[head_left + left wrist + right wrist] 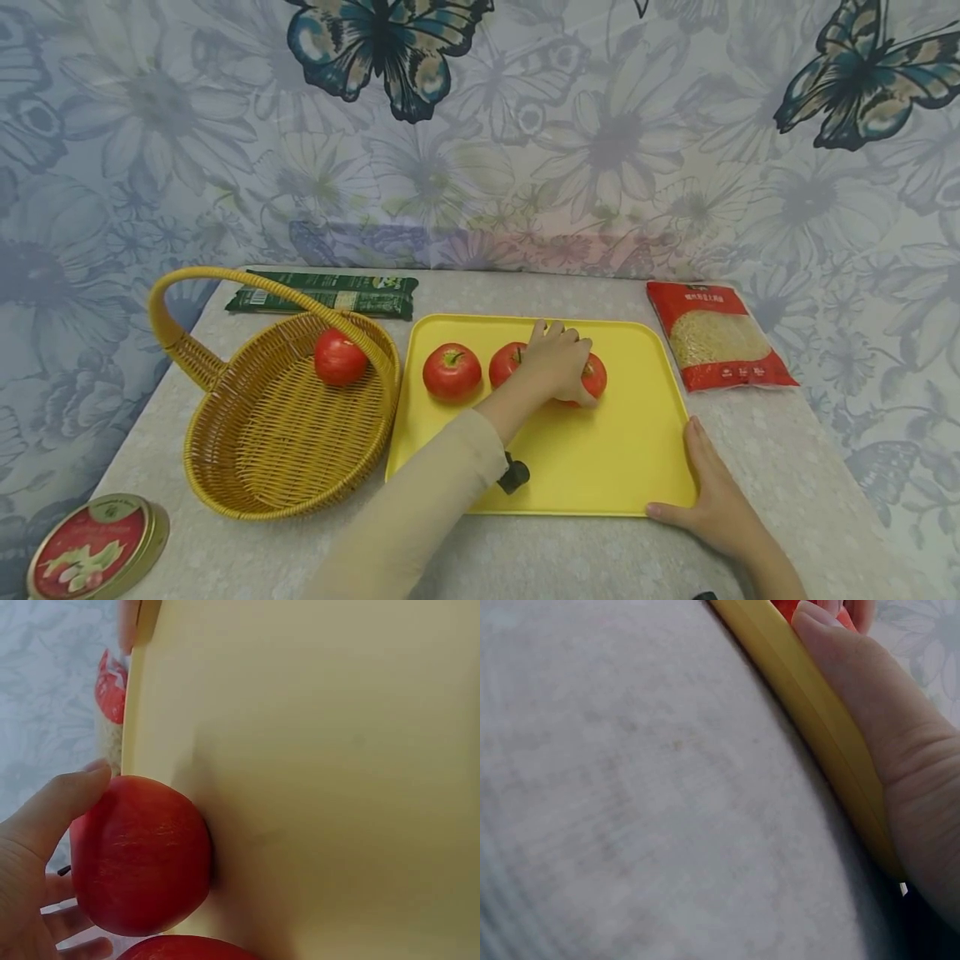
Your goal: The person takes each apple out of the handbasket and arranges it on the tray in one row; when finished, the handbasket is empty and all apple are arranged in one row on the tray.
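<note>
My left hand (557, 362) reaches over the yellow tray (637, 467) and grips a red apple (595, 377) at the right end of a row. In the left wrist view, the thumb lies on top of that apple (142, 855) and the fingers reach around its stem side. Close by sits a second apple (506, 362), partly covered by the hand. A third apple (452, 372) lies at the tray's left. My right hand (716, 496) holds the tray's near right corner, thumb (870, 690) on the front rim and fingers along the right side.
Left of the tray stands a yellow wicker basket (292, 450) with a tall handle and one apple (340, 357) inside. A green packet (337, 293) lies behind it. A red bag (716, 337) is at the back right, and a round tin (97, 546) at the front left.
</note>
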`<state>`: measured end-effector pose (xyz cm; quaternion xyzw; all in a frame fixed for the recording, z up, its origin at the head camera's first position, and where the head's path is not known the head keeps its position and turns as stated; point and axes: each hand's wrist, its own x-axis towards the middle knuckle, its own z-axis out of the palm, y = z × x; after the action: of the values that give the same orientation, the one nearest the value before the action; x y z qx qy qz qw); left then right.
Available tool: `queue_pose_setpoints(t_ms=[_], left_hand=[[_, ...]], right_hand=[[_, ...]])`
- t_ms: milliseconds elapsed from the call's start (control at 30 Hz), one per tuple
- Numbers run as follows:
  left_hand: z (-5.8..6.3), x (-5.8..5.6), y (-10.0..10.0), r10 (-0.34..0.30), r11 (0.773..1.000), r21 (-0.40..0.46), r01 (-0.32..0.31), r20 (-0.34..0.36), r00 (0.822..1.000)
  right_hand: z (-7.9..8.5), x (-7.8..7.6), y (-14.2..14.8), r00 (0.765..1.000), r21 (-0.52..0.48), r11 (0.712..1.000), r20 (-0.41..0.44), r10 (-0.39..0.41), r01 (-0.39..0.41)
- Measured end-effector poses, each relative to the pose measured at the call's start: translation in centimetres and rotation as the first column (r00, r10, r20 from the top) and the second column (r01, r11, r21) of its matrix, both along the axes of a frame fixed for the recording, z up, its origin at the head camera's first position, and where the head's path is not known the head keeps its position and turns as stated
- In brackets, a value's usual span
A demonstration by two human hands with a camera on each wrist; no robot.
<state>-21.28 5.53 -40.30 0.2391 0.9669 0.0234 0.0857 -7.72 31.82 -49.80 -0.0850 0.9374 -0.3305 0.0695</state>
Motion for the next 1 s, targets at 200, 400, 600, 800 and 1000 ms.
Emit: queue_pose_setpoints(t_ms=[200, 400, 600, 800, 1000], left_hand=[[0.8, 0.6, -0.4, -0.013, 0.997, 0.078, 0.015, -0.026, 1.0], [3.0, 2.5, -1.0, -0.082, 0.978, 0.188, 0.092, -0.061, 0.995], [5.7, 6.0, -2.5, -0.172, 0.937, 0.286, 0.201, -0.123, 0.977], [6.9, 10.0, -5.8, -0.238, 0.883, 0.375, 0.281, -0.159, 0.958], [7.1, 13.6, -10.3, -0.266, 0.837, 0.475, 0.272, -0.083, 0.96]], right_hand=[[0.1, -0.1, -0.1, 1.0, 0.008, 1.0, 0.021, -0.006, 0.005], [0.4, 0.0, -0.2, 0.999, 0.009, 1.0, 0.037, -0.014, 0.014], [0.2, 0.1, -0.2, 0.999, 0.004, 1.0, 0.043, -0.015, 0.015], [0.0, -0.1, -0.2, 1.0, 0.002, 1.0, 0.026, -0.007, 0.007], [0.1, -0.1, -0.2, 1.0, 0.014, 1.0, 0.027, -0.007, 0.007]])
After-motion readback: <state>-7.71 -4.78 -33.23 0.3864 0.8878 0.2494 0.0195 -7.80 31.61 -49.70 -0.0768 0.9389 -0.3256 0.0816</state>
